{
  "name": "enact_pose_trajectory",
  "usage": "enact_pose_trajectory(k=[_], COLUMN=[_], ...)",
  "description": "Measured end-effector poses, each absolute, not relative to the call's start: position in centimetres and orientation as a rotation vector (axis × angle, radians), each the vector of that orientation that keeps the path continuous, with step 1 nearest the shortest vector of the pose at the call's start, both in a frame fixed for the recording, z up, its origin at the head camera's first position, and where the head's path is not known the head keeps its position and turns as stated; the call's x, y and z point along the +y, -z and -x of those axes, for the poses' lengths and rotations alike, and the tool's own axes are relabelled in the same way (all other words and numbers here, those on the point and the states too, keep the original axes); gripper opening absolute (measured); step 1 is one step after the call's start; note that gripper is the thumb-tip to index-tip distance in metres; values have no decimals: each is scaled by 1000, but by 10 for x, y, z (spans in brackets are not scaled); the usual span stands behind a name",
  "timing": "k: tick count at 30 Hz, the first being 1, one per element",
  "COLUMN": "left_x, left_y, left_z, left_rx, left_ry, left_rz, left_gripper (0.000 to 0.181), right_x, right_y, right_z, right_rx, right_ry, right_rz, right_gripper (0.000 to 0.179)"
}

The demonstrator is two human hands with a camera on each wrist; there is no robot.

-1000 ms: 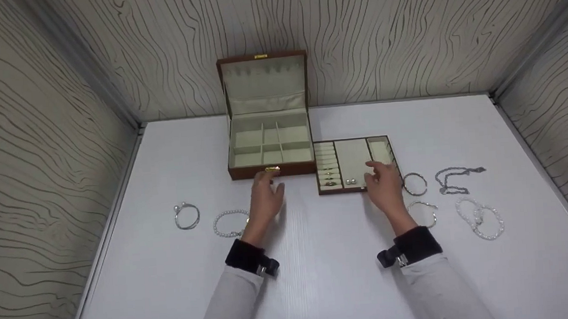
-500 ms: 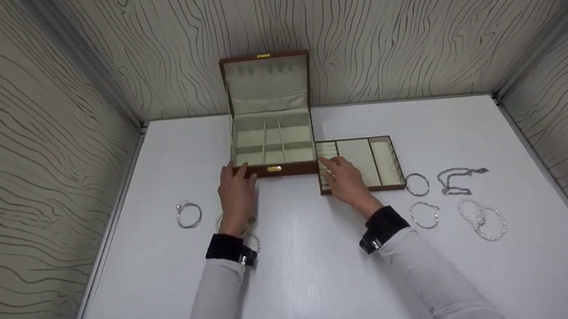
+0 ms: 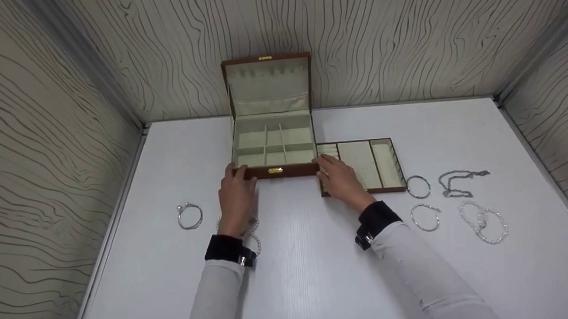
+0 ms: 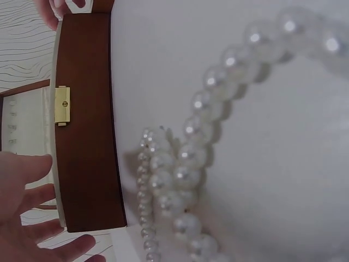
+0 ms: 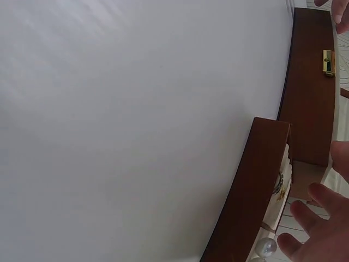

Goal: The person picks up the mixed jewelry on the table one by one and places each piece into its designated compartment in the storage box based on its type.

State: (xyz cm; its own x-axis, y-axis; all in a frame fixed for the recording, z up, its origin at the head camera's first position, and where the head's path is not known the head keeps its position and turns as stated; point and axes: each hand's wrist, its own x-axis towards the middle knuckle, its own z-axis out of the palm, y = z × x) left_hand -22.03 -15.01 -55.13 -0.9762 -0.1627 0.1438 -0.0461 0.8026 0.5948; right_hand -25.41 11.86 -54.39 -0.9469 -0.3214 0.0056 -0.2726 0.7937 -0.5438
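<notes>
A brown jewelry box [image 3: 294,170] stands with its lid raised, showing a cream lining and several compartments. My left hand [image 3: 237,199] touches its left front corner, fingertips over the rim; in the left wrist view the fingers are spread beside the wall. At the right front corner my right hand [image 3: 342,178] reaches across the jewelry tray [image 3: 358,160], fingertips at the box edge and fingers loosely bent. Part of the tray's ring rolls is hidden under that hand. Rings [image 5: 279,183] and a pearl earring [image 5: 266,246] show in the tray. Pearl strands [image 4: 199,103] lie beneath my left wrist.
At the left lies a silver bangle [image 3: 201,216] with pearl ends. Right of the tray are two more bangles, one upper [image 3: 408,187] and one lower [image 3: 412,218], a chain necklace [image 3: 455,173] and clear bead bracelets [image 3: 504,225]. A patterned wall [image 3: 405,38] rises behind.
My left hand has moved left from the clasp to the box's left front corner. The right hand has moved left across the tray to the box's right corner. The box is still open.
</notes>
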Motion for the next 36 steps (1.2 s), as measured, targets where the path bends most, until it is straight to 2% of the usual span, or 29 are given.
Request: enact_pose_trajectory(k=[8,20,30,36], left_x=[-151,-156,-169,-170], left_y=[552,552,545,539], left_z=[215,194,176,168], left_rx=[-2806,-2816,-2774,-2743], left_ry=[898,950,1128,1174], left_rz=[-121,-96,-96,-124], left_gripper=[47,48,32,22], right_x=[120,125,133,134], right_y=[549,546,546,544], right_z=[247,218,195,179], right_rx=[2899,2843,2817,2779], right_ry=[872,865,855,896], right_rz=[603,595,681,641], right_gripper=[46,49,48,50])
